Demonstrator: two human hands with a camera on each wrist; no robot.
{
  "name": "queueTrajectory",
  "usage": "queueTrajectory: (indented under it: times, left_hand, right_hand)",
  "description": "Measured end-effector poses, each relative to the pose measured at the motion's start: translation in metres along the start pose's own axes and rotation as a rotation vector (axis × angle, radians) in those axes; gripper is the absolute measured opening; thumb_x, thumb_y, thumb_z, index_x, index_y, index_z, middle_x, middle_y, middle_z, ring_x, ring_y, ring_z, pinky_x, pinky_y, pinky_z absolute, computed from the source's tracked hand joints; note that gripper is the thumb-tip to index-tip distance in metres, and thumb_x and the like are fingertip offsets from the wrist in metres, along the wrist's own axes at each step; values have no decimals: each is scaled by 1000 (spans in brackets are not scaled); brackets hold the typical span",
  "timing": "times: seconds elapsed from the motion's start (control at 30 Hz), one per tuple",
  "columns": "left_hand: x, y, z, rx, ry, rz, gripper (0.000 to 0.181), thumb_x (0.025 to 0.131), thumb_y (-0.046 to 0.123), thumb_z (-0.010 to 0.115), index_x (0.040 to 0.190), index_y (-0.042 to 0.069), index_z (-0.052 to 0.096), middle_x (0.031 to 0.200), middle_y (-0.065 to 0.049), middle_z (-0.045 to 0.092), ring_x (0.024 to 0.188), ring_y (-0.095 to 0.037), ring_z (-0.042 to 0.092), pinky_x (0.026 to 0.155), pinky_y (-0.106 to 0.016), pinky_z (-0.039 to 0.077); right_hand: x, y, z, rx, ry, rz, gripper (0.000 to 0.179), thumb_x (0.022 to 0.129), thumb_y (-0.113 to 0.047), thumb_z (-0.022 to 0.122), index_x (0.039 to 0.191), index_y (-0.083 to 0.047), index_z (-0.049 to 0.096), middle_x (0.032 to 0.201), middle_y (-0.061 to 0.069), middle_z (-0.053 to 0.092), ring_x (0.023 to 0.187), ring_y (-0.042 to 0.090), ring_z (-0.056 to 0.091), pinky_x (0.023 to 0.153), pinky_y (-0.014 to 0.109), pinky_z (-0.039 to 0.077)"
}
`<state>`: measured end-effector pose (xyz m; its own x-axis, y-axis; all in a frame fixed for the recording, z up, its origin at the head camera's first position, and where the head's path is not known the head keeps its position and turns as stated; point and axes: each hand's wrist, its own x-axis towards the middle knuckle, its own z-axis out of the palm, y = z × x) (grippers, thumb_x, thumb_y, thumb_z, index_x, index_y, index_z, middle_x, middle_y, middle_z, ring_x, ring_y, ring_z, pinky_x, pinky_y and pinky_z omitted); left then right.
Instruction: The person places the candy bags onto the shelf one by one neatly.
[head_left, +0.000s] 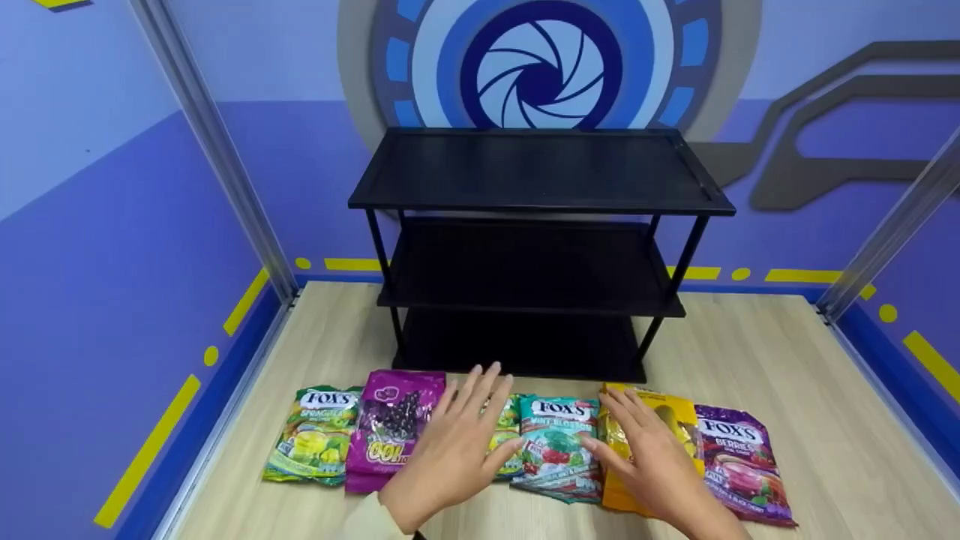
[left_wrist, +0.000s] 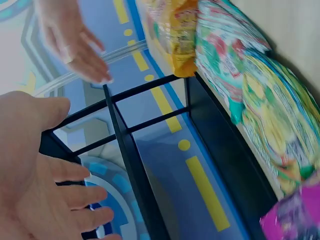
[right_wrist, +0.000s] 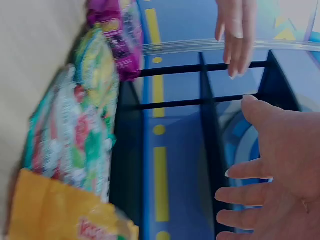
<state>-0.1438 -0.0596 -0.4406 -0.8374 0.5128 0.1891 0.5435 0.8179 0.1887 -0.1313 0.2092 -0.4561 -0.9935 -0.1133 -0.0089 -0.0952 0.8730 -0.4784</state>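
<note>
My left hand (head_left: 457, 442), fingers straight and spread, hovers over the row of candy bags, between a purple candy bag (head_left: 386, 409) and a largely covered green one (head_left: 510, 431). Over the yellow candy bag (head_left: 675, 420) is my right hand (head_left: 652, 454), its fingers also extended and its palm down. Between the hands lies a teal FOX'S mint candy bag (head_left: 559, 450). A green FOX'S candy bag (head_left: 311, 435) ends the row at the left, a dark purple FOX'S berries bag (head_left: 742, 465) at the right. Both wrist views show bare palms holding nothing.
Behind the bags stands a black three-tier shelf (head_left: 544, 172) with bare tiers. The bags lie on a light wood tabletop (head_left: 817, 390). Blue printed panels (head_left: 300, 172) wall in the back and sides, with metal posts (head_left: 217, 157) at the corners.
</note>
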Motion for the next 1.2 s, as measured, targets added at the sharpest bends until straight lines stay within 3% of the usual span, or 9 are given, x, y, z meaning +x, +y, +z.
queueTrajectory:
  times: [0.47, 0.7, 1.0, 1.2]
  left_hand:
    - [12, 13, 22, -230, -39, -1, 69, 99, 52, 42, 155, 19, 20, 162, -3, 20, 148, -26, 26, 116, -50, 33]
    - [22, 23, 36, -293, -38, -37, 67, 99, 54, 40, 154, 21, 22, 161, -2, 22, 144, -24, 33, 114, -48, 36]
    - [33, 32, 52, -319, 3, -33, 63, 100, 51, 42, 152, 18, 28, 159, -1, 28, 141, -21, 39, 111, -44, 41]
    - [41, 38, 61, -369, 6, -36, 64, 99, 56, 36, 151, 19, 31, 156, -1, 33, 140, -19, 40, 111, -42, 42]
  right_hand:
    - [0, 29, 1, 74, 35, 110, 80, 89, -72, 41, 145, -14, 43, 155, 15, 35, 142, 43, 30, 110, 67, 24]
    - [0, 43, 0, 120, 80, 168, 78, 92, -69, 38, 146, -13, 41, 155, 19, 31, 142, 44, 27, 111, 67, 24]
    - [-2, 61, 0, 144, 157, 151, 69, 98, -58, 37, 145, -8, 40, 154, 21, 32, 142, 45, 27, 113, 67, 22]
    - [-1, 76, -2, 148, 121, 212, 63, 102, -51, 34, 147, -7, 36, 154, 23, 31, 141, 46, 27, 112, 66, 23]
